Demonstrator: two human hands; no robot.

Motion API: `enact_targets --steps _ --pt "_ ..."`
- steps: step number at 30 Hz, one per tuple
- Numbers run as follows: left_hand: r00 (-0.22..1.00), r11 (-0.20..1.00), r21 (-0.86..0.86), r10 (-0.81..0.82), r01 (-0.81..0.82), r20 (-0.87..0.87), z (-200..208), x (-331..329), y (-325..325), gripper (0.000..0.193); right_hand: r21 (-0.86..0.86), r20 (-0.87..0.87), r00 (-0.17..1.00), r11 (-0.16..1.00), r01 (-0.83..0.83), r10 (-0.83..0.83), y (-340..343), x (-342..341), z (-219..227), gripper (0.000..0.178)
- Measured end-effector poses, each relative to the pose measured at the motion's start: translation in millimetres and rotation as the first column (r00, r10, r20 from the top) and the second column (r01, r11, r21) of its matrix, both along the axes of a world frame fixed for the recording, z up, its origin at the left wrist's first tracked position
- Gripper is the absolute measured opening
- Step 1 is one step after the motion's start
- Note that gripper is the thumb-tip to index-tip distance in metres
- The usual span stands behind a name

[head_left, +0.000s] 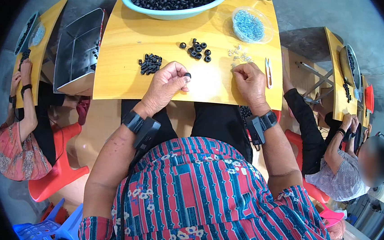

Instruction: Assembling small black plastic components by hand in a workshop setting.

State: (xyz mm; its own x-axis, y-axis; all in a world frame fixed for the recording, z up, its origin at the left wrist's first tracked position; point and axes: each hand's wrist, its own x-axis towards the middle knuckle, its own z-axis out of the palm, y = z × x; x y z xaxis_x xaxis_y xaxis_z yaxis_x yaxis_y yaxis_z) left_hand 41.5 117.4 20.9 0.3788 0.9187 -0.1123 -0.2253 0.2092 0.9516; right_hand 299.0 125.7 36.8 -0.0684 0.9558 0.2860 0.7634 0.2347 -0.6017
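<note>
By the tabletop's [123, 80] near edge, the left hand [167, 83] pinches a bead [187, 75], likely light, stiff, best held by its sides; the right hand's [250, 83] fingertips bunch together, contents hidden.

Two bare forearms reach up from the lower edge, spread apart, elbows bent. The left forearm [112, 154] slants inward; its wrist lies just short of the near edge of the tabletop [123, 76]. The left hand [170, 80] is over the tabletop, left of the middle of that edge, thumb and index finger together in a pinch, other fingers curled. The right forearm [280, 149] angles inward too. The right hand [250, 81], nearer the tabletop's right edge, is back up, fingers folded, thumb against index finger. The two hands are well apart.
</note>
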Motion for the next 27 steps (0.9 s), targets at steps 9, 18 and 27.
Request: enact_targets --steps 9,18,27 --pt "0.999 1.0 0.032 0.0 0.002 -0.048 0.5 0.1 0.0 0.01 -0.08 -0.224 0.963 0.988 0.134 -0.148 1.8 7.9 -16.5 0.006" --pt "1.0 1.0 0.015 0.008 -0.007 -0.02 -0.1 -0.8 -0.8 0.009 0.048 0.077 0.996 0.998 0.038 -0.041 3.6 2.3 4.4 0.008" --pt "1.0 1.0 0.007 0.007 -0.007 -0.012 -2.0 -0.3 -0.1 0.011 0.075 0.244 0.97 0.997 -0.018 -0.001 6.0 5.2 6.4 0.007"
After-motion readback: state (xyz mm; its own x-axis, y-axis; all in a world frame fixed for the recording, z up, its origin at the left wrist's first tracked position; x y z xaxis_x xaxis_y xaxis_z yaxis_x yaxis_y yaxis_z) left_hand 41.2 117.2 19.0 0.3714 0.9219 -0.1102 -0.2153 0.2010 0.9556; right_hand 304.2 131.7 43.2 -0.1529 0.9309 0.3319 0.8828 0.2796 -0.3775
